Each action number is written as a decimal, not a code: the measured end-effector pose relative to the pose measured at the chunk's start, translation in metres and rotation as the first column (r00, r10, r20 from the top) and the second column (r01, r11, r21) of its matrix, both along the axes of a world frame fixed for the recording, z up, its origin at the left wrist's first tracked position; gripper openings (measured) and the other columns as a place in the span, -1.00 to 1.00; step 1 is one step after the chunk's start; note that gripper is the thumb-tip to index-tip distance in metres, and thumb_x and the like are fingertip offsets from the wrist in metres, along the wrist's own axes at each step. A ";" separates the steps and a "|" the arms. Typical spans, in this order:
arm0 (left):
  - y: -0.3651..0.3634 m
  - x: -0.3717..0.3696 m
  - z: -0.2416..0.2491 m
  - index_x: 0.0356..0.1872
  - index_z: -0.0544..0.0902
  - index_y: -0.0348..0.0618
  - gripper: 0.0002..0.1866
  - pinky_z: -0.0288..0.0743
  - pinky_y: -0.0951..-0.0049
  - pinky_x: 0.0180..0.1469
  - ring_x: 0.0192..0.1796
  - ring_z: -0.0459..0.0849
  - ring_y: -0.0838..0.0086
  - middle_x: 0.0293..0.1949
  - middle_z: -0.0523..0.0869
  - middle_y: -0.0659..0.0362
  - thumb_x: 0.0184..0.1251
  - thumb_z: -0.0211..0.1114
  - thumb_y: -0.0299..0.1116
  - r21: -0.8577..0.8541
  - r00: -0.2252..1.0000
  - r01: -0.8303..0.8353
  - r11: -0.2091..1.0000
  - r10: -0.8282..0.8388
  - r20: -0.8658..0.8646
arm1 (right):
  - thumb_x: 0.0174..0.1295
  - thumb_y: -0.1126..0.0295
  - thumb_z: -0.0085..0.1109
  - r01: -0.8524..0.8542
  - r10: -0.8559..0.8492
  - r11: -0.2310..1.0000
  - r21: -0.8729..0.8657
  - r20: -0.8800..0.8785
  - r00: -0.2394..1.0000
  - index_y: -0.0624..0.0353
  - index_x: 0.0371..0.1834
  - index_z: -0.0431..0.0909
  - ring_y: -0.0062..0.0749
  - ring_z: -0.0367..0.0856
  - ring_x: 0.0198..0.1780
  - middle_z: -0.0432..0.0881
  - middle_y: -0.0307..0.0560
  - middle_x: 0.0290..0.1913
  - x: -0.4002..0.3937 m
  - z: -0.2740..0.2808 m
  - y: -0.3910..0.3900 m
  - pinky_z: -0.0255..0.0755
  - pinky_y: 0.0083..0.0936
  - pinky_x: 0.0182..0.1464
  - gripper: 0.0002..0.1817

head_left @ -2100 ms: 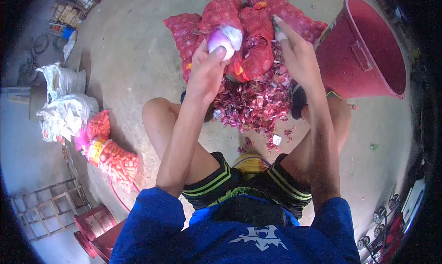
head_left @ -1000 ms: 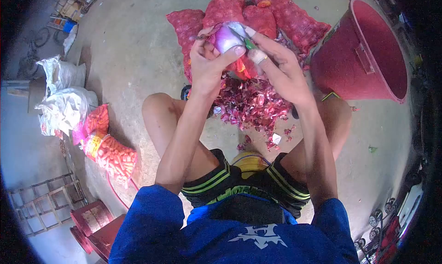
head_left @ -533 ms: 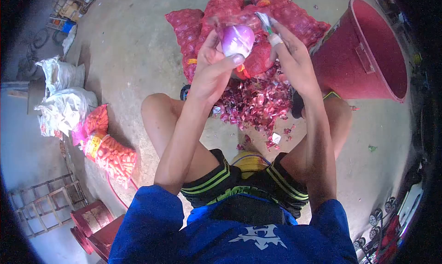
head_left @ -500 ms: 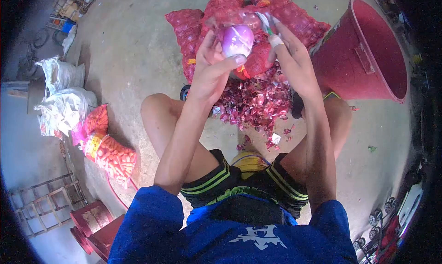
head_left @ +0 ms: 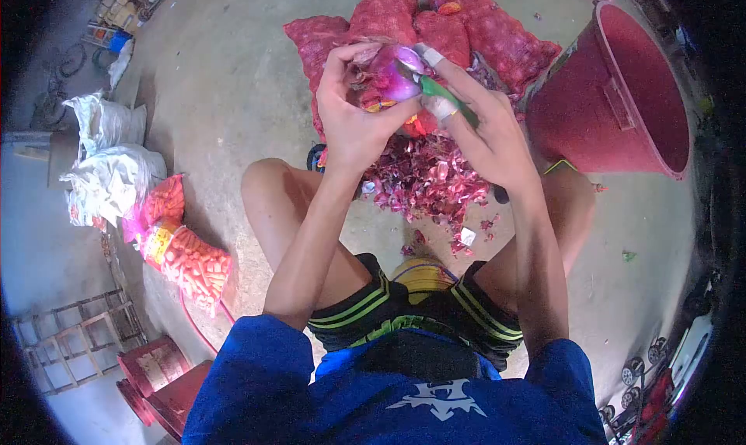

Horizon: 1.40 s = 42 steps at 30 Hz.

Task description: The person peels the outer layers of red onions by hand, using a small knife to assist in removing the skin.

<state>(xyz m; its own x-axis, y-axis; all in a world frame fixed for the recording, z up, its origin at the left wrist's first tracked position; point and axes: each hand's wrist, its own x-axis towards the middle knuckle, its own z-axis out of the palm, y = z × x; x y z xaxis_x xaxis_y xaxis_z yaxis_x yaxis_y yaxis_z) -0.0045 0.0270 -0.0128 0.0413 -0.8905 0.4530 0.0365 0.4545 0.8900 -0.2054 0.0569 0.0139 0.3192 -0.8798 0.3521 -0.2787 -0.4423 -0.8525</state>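
Observation:
My left hand (head_left: 350,107) is closed around a purple onion (head_left: 398,82), with loose dark red skin between the fingers and thumb. Taped fingers show on my right hand (head_left: 478,115), which is closed on a small green-handled knife (head_left: 447,97). The knife's front end is against the onion's right side, and its blade is mostly hidden. Below both hands, a pile of red onion skins (head_left: 427,185) lies on the floor between my feet. Full red mesh sacks (head_left: 497,45) lie just beyond the hands.
A large red tub (head_left: 575,119) stands at the right, beside the sacks. White sacks (head_left: 116,181) and a bag of orange pieces (head_left: 198,266) are on the left. Red containers (head_left: 159,367) sit at the lower left. A wheeled frame (head_left: 633,375) is at the lower right.
My hands have come together, bringing the knife against the onion. Loose dark skin now shows around the onion in my left hand, where a smooth surface showed before.

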 end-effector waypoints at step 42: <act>0.010 0.007 -0.013 0.33 0.53 -0.33 -0.43 0.59 0.22 0.43 0.29 0.74 0.29 0.25 0.75 0.05 0.32 0.50 -0.54 0.103 0.615 0.701 0.706 -0.525 -0.589 | 0.61 0.40 0.04 0.184 -0.256 0.954 0.237 0.320 0.912 0.19 0.65 0.41 -0.73 0.43 -0.35 0.49 -0.37 -0.42 -0.025 -0.026 -0.031 0.35 -0.68 -0.25 -0.44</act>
